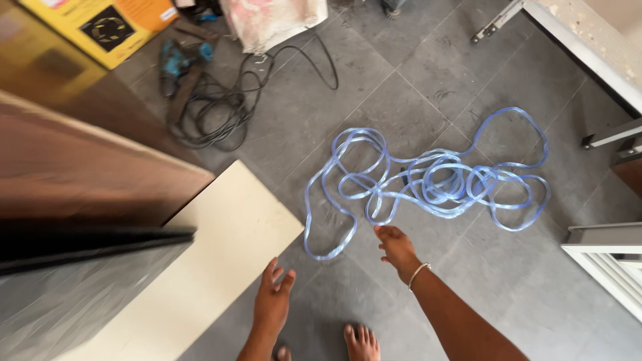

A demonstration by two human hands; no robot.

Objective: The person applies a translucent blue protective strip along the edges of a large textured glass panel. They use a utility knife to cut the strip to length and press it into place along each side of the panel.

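Grey tile floor [314,113] fills view. Big brown wood board [87,180] at left, cream panel [221,247] beside it. Blue see-through hose [435,180] lies in messy loops on floor (middle right). Black cable [221,107] coiled up top, by teal drill [175,61]. Right hand [396,246] just beside hose end, fingers loose, holding nothing. Left hand [273,301] open near cream panel, empty. Bare feet [361,342] at bottom.

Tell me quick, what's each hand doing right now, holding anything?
Left hand: open, fingers spread, holding nothing, beside the cream board.
Right hand: loosely open, empty, reaching toward the tangled blue hose.
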